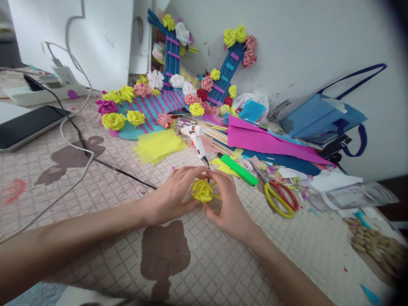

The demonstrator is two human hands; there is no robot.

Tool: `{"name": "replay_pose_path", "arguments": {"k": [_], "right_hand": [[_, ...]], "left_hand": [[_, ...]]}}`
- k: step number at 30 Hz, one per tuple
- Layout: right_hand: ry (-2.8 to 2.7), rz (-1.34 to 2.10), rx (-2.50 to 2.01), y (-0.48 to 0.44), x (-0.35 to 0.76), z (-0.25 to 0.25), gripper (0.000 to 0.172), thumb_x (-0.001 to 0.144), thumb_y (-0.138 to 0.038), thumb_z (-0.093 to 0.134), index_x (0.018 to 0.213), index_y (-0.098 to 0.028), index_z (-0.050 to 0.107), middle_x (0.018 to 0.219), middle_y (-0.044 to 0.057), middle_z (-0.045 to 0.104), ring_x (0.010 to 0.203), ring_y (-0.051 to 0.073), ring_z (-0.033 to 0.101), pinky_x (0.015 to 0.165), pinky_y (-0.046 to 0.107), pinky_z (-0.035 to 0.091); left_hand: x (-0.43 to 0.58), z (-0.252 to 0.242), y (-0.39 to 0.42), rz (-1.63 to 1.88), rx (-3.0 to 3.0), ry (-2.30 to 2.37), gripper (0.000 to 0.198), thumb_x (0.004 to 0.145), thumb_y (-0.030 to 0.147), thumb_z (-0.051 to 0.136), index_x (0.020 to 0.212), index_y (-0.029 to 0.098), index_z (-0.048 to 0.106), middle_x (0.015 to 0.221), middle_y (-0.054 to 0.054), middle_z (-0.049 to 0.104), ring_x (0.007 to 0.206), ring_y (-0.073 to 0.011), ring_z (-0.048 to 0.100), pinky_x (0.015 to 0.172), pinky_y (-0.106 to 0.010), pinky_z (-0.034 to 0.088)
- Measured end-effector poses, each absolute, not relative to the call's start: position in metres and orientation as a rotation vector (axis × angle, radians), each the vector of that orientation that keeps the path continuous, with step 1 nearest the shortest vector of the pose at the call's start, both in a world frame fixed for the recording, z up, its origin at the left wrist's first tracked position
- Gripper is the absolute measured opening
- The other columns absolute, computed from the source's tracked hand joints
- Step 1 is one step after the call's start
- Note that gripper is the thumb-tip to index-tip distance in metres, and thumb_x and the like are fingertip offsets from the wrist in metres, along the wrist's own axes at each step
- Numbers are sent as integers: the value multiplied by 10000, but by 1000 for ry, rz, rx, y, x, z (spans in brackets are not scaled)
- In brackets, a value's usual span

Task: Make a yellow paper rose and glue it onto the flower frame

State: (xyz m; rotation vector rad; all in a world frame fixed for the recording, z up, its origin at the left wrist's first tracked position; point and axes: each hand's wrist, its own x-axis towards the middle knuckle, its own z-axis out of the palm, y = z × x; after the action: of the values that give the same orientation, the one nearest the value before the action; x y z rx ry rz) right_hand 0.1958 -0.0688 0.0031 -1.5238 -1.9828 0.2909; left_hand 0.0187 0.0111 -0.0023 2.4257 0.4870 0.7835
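Yellow crepe-like paper, rolled into a small rose, forms a yellow paper flower point(202, 190) held between two bare hands just above a quilted pinkish mat point(95, 191), near the middle of the view. The left hand point(174, 193) comes in from the lower left. Its fingers are curled over the top and left side of the flower, and its thumb is tucked close beneath. The right hand point(229, 208) comes in from the lower right, its fingertips bent inward and pinching the flower's right edge. Both hands are closed around the flower, and their fingertips nearly meet above it.

Just behind the hands lies a white glue gun point(197, 138), its nozzle pointing toward the flower. Left of the gun is a loose stack of yellow tissue sheets point(159, 145). To the right of the hands, a green marker point(239, 170) rests at an angle. Further right lie scissors point(280, 195) with yellow and red handles, among paper scraps.

Behind these, a magenta sheet point(261, 138) lies over dark blue sheets. Against the white wall are blue guitar-shaped crafts point(149, 108) with pink strips, decorated with yellow, pink, white and red paper roses. A blue bag point(321, 117) leans on the wall at the right.

At the far left sit a dark phone point(28, 125) and a white power strip point(41, 91), with a black cable point(121, 171) trailing across the mat.
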Motion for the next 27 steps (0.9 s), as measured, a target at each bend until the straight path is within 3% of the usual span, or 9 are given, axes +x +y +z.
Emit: {"name": "replay_pose_path", "arguments": {"k": [7, 14, 17, 20, 24, 27], "right_hand": [[-1961, 249, -1477, -71, 196, 9, 653, 744, -221, 575, 1341, -215, 309, 1311, 120, 426, 1252, 290, 360, 1046, 518, 303], [-1587, 186, -1549, -62, 221, 8, 322, 850, -261, 506, 1170, -227, 502, 1166, 83, 581, 1094, 247, 528, 905, 462, 445], [-1539, 211, -1589, -59, 226, 6, 265, 859, -274, 495, 1116, -226, 533, 1115, 81, 606, 1031, 242, 562, 836, 440, 479], [-1660, 178, -1535, -63, 218, 9, 333, 835, -289, 528, 1160, -223, 506, 1171, 91, 564, 1105, 256, 511, 906, 469, 441], [-1888, 138, -1446, -70, 200, 12, 551, 765, -275, 587, 1277, -201, 396, 1280, 108, 466, 1245, 279, 375, 1050, 513, 300], [-1989, 170, -1454, -72, 193, 9, 659, 730, -258, 585, 1330, -199, 317, 1324, 110, 417, 1298, 295, 298, 1077, 539, 248]], "left_hand": [[17, 1, 13, 787, 2426, 512, 646, 798, 168, 590, 1351, 215, 259, 1234, -100, 527, 1192, -251, 441, 995, -436, 377], [8, 0, 40, 815, 2393, 633, 701, 782, 189, 611, 1372, 222, 235, 1172, -83, 567, 1120, -236, 511, 976, -433, 391], [7, -3, 43, 792, 2369, 639, 692, 783, 199, 609, 1367, 226, 238, 1164, -84, 569, 1099, -235, 526, 959, -433, 407], [9, -4, 35, 764, 2362, 617, 689, 785, 204, 614, 1360, 230, 235, 1181, -87, 557, 1121, -239, 511, 964, -438, 402], [13, -3, 21, 764, 2371, 602, 683, 784, 187, 614, 1351, 239, 236, 1194, -80, 546, 1139, -235, 491, 972, -434, 397], [16, -1, 14, 775, 2379, 583, 667, 788, 172, 604, 1347, 227, 244, 1210, -81, 533, 1166, -230, 462, 989, -431, 384]]}}
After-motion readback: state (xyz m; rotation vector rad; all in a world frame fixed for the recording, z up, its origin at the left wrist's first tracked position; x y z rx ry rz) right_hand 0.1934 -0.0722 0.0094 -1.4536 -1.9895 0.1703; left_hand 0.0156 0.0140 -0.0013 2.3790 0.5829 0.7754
